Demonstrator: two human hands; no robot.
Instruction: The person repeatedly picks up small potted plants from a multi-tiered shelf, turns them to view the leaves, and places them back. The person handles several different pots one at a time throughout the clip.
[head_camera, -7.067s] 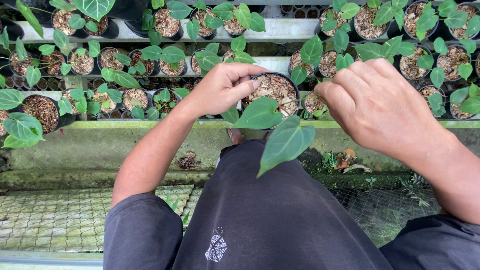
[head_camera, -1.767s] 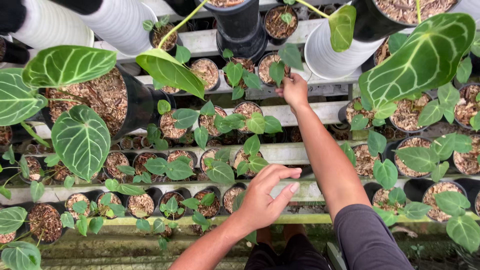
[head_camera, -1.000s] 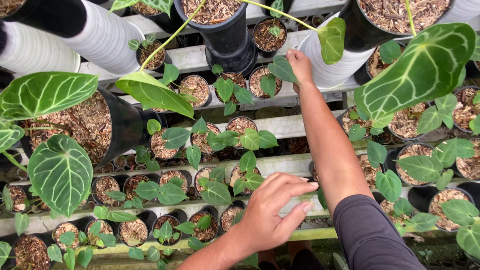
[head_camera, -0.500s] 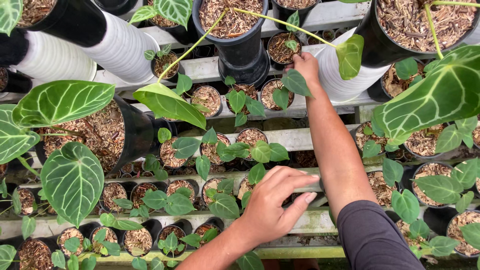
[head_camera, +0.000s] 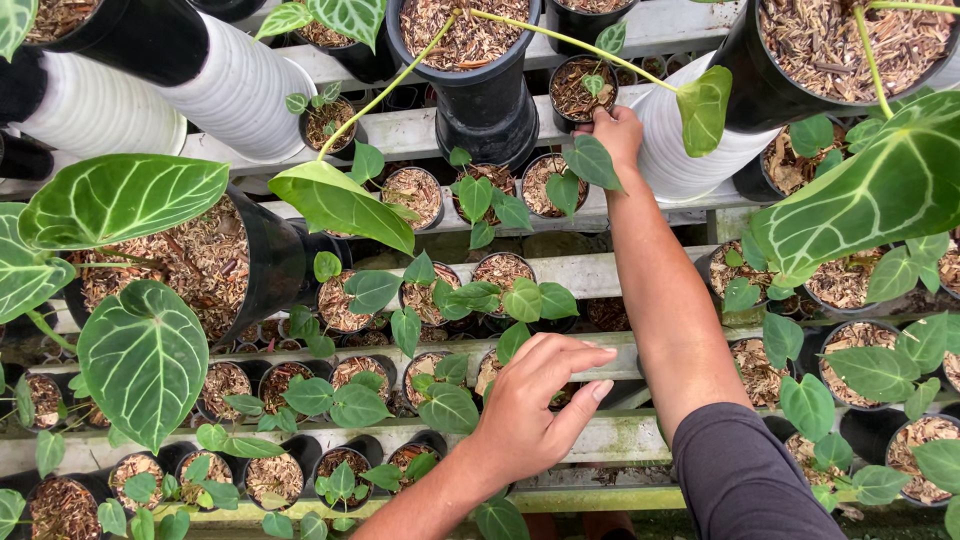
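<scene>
Head view. Right hand (head_camera: 618, 128): arm stretched up the tiered shelving, fingers curled on the near rim of a small black pot (head_camera: 583, 88) holding bark mix and one small green seedling leaf; whether the grip closes fully on the rim cannot be told. The pot stands on an upper shelf, between a large black pot (head_camera: 478, 60) on its left and a white ribbed pot (head_camera: 690, 150) on its right.

Left hand (head_camera: 535, 405): well below the right, fingers spread loosely and empty, hovering over the grey shelf rail (head_camera: 620, 435) (palm down). Just under its fingertips sits a small seedling pot (head_camera: 495, 368) with a green leaf; contact cannot be told.

Surroundings: rows of small black pots with heart-shaped leaves fill the shelves between the two hands. A large veined leaf (head_camera: 145, 360) lies at far left, another large veined leaf (head_camera: 870, 190) at far right.
</scene>
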